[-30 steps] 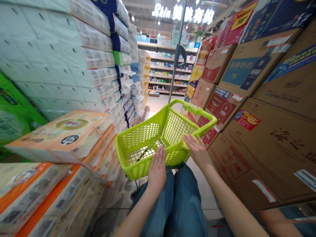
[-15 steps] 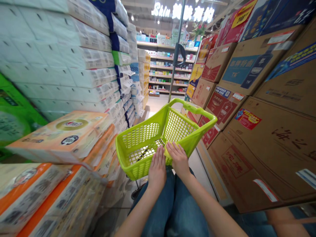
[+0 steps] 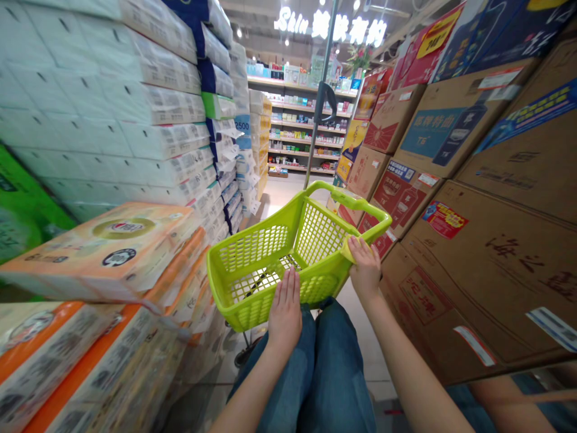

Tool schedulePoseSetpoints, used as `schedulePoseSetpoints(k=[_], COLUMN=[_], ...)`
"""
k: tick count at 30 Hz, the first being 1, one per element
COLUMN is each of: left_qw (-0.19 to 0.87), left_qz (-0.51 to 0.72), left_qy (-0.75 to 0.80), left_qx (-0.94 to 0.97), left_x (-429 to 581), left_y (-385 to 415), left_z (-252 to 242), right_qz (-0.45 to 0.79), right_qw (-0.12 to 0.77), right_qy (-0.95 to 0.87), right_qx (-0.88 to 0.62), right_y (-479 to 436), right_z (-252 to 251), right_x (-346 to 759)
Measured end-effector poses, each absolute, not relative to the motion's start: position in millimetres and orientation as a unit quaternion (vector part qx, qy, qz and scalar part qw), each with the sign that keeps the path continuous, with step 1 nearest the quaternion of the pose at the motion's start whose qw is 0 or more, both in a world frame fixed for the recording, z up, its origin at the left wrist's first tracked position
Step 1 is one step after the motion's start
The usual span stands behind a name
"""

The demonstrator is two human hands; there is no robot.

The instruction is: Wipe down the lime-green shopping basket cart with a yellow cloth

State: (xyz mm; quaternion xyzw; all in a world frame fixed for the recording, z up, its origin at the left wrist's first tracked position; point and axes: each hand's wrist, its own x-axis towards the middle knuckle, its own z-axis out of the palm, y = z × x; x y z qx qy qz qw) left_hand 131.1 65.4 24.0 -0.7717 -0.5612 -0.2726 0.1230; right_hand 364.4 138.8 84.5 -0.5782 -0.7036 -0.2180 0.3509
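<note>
A lime-green plastic shopping cart [image 3: 295, 225] with perforated walls stands in front of my knees, tilted in the view. My left hand [image 3: 285, 310] lies flat on its near rim, fingers stretched out and holding nothing. Farther along the same rim, close to where it rises to the handle [image 3: 360, 205], my right hand [image 3: 366, 270] presses a small yellow cloth [image 3: 346, 249] against the plastic. Most of the cloth is hidden under my fingers. Through the basket's open top, its grid floor shows.
Packs of tissue paper [image 3: 103, 84] are piled high on the left, with orange packs [image 3: 148, 264] lower down. Cardboard boxes [image 3: 487, 240] form a wall on the right. A metal pole [image 3: 318, 108] rises behind the cart, and stocked shelves [image 3: 306, 120] stand at the back.
My right hand has slid with the yellow cloth along the near rim to the right, away from my left hand. The left hand stays on the rim.
</note>
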Motion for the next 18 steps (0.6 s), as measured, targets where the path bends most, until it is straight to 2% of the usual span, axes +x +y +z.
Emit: schedulePoseSetpoints(k=[8,13,18], left_qw=[0.145,0.138,0.124], left_qz=[-0.263,-0.255,-0.266], left_qy=[-0.551,-0.558,-0.558], left_qx=[-0.779,-0.778,-0.776], left_x=[129,129,130], left_y=[65,65,65], left_z=[23,24,25], right_qz=[-0.139,-0.159,-0.197], right_qw=[0.318,0.287,0.336], right_qy=[-0.796,-0.81,-0.731], right_qx=[-0.495,-0.486,-0.56], right_y=[93,110,140], right_z=[50,72,94], right_x=[256,316,383])
